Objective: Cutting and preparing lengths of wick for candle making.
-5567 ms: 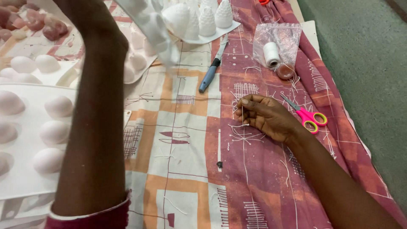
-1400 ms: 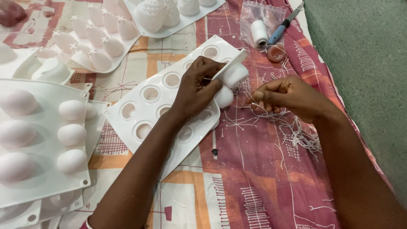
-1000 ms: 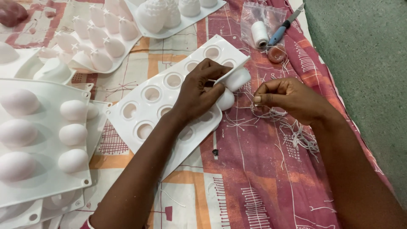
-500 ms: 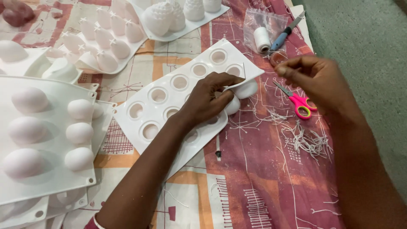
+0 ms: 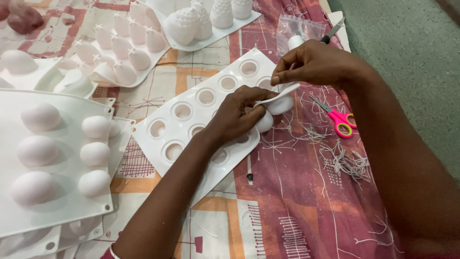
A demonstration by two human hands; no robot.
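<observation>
White silicone mould [image 5: 191, 103] with round cavities lies at an angle in the middle of a cloth-covered surface, its far right corner bent upward so that two rounded cup bottoms [image 5: 273, 110] bulge out below the lifted edge. The left hand [image 5: 237, 115] rests on the mould near that corner, fingers curled and pressing the sheet while gripping the folded part. The right hand [image 5: 314, 64] is above the corner, its thumb and forefinger pinched closed on the mould's edge; whether a thread is also held there cannot be told. The surface is a patterned cloth [image 5: 287, 206] in maroon, orange and cream blocks with thin white line drawings, and a grey-green floor [image 5: 412, 52] runs along its right side. To the left sits a large white tray of egg-shaped forms [image 5: 52, 158], partly over other white sheets. At the top left lies a mould of pointed cone shapes [image 5: 124, 52], and beside it, at the top centre, a tray of textured pinecone-like forms [image 5: 206, 21]. Just right of the hands lie pink-handled scissors [image 5: 338, 117], and near them a loose heap of short white thread cuttings [image 5: 347, 160]. Behind the right hand, a clear plastic bag [image 5: 299, 31] and a white thread spool [image 5: 294, 42] are partly hidden.
</observation>
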